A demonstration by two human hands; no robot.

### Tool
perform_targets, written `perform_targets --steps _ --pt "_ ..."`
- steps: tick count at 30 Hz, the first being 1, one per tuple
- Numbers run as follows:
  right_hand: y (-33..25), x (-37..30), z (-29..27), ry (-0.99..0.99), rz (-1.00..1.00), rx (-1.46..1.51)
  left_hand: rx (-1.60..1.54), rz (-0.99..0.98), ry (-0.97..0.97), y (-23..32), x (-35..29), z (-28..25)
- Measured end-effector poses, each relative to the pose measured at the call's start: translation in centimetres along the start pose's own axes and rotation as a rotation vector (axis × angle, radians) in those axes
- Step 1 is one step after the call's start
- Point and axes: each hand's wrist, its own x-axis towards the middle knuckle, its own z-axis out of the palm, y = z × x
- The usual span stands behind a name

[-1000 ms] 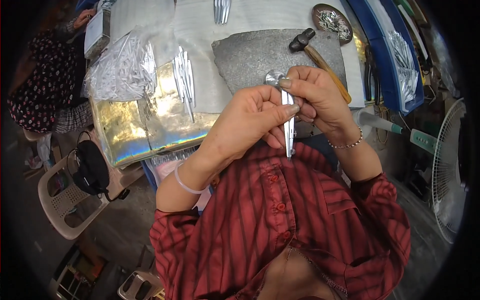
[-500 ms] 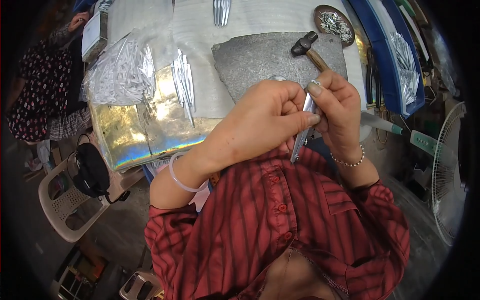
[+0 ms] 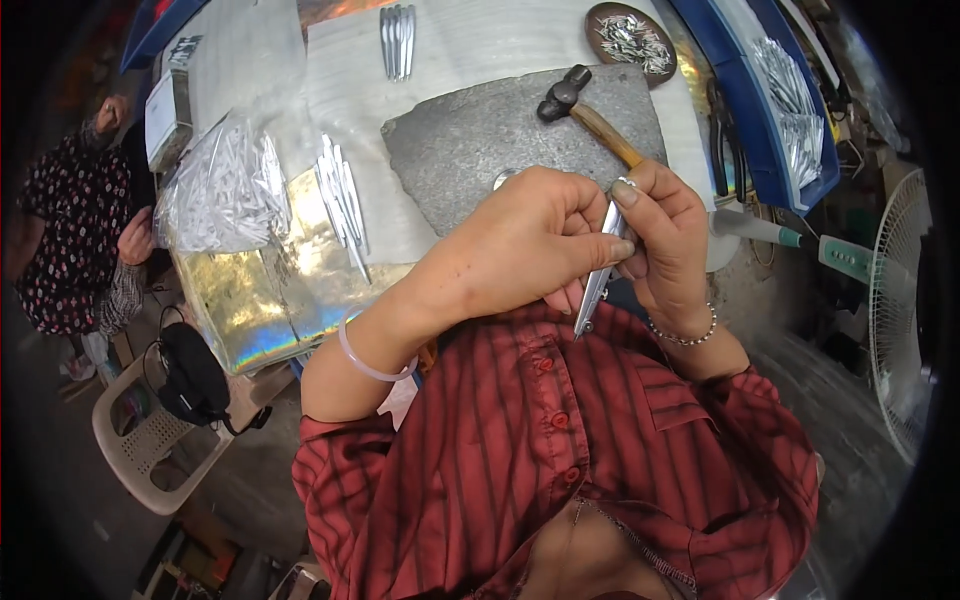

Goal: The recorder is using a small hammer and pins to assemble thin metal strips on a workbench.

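In front of my chest both hands grip one slim silver metal piece that narrows to a point at its lower end, with small round studs along it; its exact kind is not clear. My left hand pinches it midway, thumb pressed on its side. At its upper end the thumb and bent fingers of my right hand close around it. Just beyond the hands, a hammer with a wooden handle rests on a grey stone slab. A round shiny edge on the slab is partly hidden behind my left hand.
Slim silver pieces lie left of the slab, several more behind it. A clear bag of pieces sits at left. Right are a brown bowl of small metal parts, pliers, a blue tray and a fan. A co-worker is at left.
The table and its things have shifted left in the picture as the view turned. My hands keep the same grip on the silver piece. The co-worker's second hand has come into view.
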Motion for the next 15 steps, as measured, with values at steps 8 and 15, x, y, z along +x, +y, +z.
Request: perform_targets --steps 8,15 --pt "0.0 0.0 -0.7 0.040 -0.001 0.000 -0.009 -0.018 -0.034 0.0 1.2 0.1" --pt "0.4 0.5 -0.6 0.075 -0.026 0.018 -0.059 -0.021 -0.060 0.0 1.7 -0.4"
